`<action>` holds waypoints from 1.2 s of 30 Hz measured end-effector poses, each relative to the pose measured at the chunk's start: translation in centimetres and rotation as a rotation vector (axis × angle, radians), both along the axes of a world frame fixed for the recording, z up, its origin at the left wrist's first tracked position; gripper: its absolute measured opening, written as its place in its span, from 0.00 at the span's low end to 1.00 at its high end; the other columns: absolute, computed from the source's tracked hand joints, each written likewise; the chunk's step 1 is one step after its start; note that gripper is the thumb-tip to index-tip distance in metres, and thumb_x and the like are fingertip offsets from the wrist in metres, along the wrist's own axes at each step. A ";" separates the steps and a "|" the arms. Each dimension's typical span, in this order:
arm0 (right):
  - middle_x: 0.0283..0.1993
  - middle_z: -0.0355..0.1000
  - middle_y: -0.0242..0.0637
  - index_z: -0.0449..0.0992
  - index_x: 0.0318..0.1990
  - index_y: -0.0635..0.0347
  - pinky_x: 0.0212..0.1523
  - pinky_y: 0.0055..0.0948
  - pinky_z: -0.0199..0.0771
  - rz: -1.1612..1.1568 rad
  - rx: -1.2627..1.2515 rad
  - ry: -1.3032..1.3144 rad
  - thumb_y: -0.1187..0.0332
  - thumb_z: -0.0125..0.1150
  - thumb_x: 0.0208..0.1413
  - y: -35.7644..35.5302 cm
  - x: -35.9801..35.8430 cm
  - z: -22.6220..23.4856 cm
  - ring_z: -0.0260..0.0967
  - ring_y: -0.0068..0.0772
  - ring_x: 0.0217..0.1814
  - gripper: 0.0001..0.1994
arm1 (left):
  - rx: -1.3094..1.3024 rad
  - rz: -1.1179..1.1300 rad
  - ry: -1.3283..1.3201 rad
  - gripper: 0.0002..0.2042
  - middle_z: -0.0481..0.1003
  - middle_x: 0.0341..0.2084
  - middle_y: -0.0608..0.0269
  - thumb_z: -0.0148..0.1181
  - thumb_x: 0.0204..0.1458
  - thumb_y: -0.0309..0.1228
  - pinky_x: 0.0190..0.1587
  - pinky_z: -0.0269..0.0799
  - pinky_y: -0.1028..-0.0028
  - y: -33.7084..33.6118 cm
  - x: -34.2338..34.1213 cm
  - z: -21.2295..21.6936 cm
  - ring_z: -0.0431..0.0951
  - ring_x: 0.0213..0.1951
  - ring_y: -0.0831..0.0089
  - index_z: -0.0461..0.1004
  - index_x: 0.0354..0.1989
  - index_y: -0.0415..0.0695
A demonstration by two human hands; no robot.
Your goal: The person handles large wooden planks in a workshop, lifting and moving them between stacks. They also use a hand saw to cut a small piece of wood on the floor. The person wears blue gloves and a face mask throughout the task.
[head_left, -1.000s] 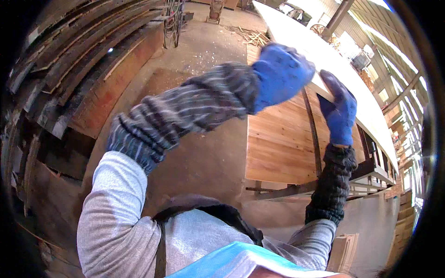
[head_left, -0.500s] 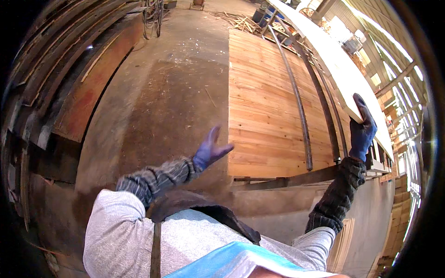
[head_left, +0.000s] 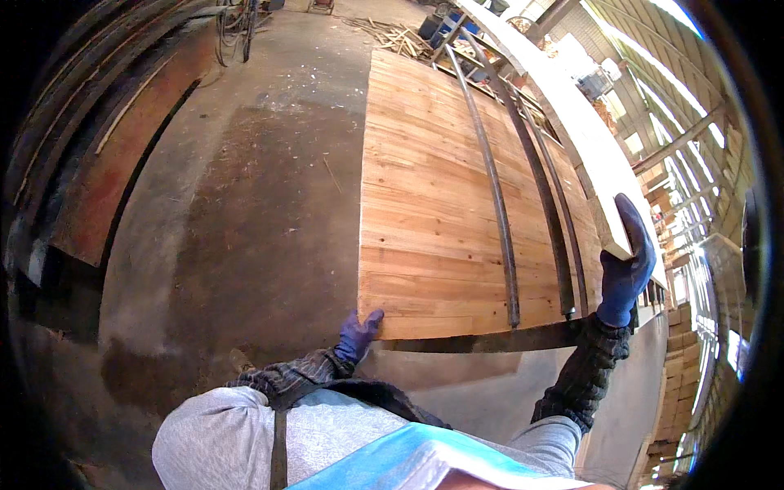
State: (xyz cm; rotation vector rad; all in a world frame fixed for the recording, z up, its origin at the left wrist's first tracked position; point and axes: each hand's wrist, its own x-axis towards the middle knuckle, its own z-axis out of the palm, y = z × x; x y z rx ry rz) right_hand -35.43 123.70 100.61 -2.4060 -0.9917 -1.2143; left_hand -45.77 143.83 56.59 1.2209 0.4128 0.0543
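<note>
On the metal rack in front of us lies one wide wooden panel point(head_left: 445, 204), its long axis pointing away from us. Our left hand point(head_left: 358, 333) grips its near corner. Our right hand point(head_left: 625, 265) holds the edge of one pale board point(head_left: 572, 122). Three metal bars point(head_left: 498, 229) cross the panel.

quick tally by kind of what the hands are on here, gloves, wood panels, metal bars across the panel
blue gloved hands: 2, left hand at the near corner of the big panel, right hand on the pale board
wood panels: 2, the big jointed panel and the pale board on edge beside it
metal bars across the big panel: 3
total: 7
</note>
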 end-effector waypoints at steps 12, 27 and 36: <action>0.53 0.74 0.48 0.75 0.51 0.66 0.60 0.38 0.66 -0.040 -0.053 -0.036 0.72 0.65 0.46 -0.6 0.1 0.2 0.71 0.42 0.57 0.21 | -0.138 0.038 -0.166 0.23 0.77 0.33 0.61 0.63 0.51 0.46 0.34 0.76 0.71 6.2 14.9 -0.7 0.78 0.34 0.71 0.75 0.42 0.35; 0.61 0.67 0.48 0.66 0.61 0.66 0.69 0.42 0.52 -0.034 -0.087 -0.460 0.57 0.58 0.55 -0.4 0.1 -0.4 0.60 0.47 0.66 0.29 | -0.558 -0.029 -0.038 0.28 0.72 0.49 0.55 0.62 0.53 0.41 0.43 0.78 0.57 15.4 11.7 -0.6 0.75 0.48 0.60 0.59 0.60 0.55; 0.72 0.46 0.51 0.50 0.68 0.62 0.70 0.49 0.48 -0.121 0.499 -0.387 0.53 0.64 0.55 9.1 2.6 -16.2 0.44 0.53 0.73 0.40 | -0.555 0.598 0.259 0.27 0.62 0.57 0.53 0.49 0.60 0.47 0.49 0.73 0.52 31.1 -21.0 -15.5 0.70 0.53 0.50 0.51 0.64 0.55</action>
